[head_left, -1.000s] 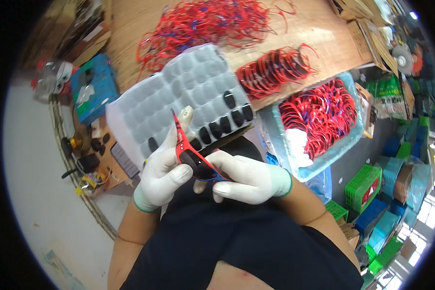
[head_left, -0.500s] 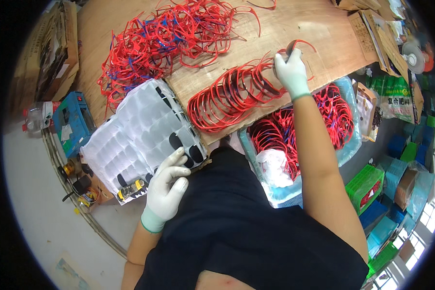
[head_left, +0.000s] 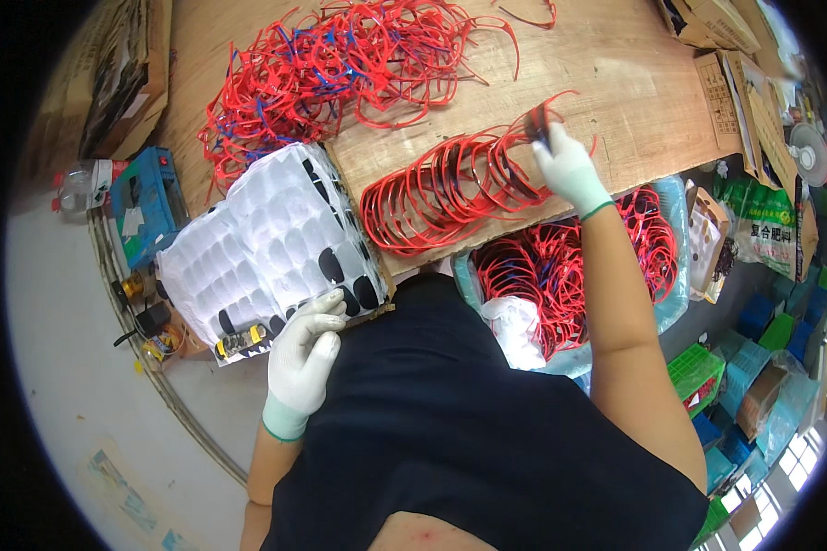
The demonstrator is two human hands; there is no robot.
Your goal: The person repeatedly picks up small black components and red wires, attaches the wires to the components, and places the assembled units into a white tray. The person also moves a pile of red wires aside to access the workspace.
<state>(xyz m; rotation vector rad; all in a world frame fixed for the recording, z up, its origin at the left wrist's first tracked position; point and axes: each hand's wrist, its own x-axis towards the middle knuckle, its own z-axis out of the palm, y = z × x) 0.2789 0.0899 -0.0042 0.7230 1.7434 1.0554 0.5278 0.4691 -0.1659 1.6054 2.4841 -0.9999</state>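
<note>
My right hand [head_left: 568,167], in a white glove with a green cuff, pinches a pair of red sunglasses [head_left: 539,118] by a dark lens. It is at the right end of a row of red sunglasses [head_left: 450,188], nested one against another on the table. My gloved left hand [head_left: 305,354] is held above the front edge of a white padded tray [head_left: 276,225], fingers stretched and a little bent, with nothing visible in it. Several black lenses [head_left: 331,264] lie in the tray's pockets.
A tangled heap of red and blue frames [head_left: 340,64] covers the back of the wooden table [head_left: 616,83]. At the right stands a blue plastic-lined bin [head_left: 675,225] full of red glasses, with a crumpled white bag [head_left: 515,326]. Cardboard [head_left: 730,96] lines the far right edge.
My right hand has brought the sunglasses in against the right end of the row. The left hand stays by the tray's edge. The whole view has shifted slightly.
</note>
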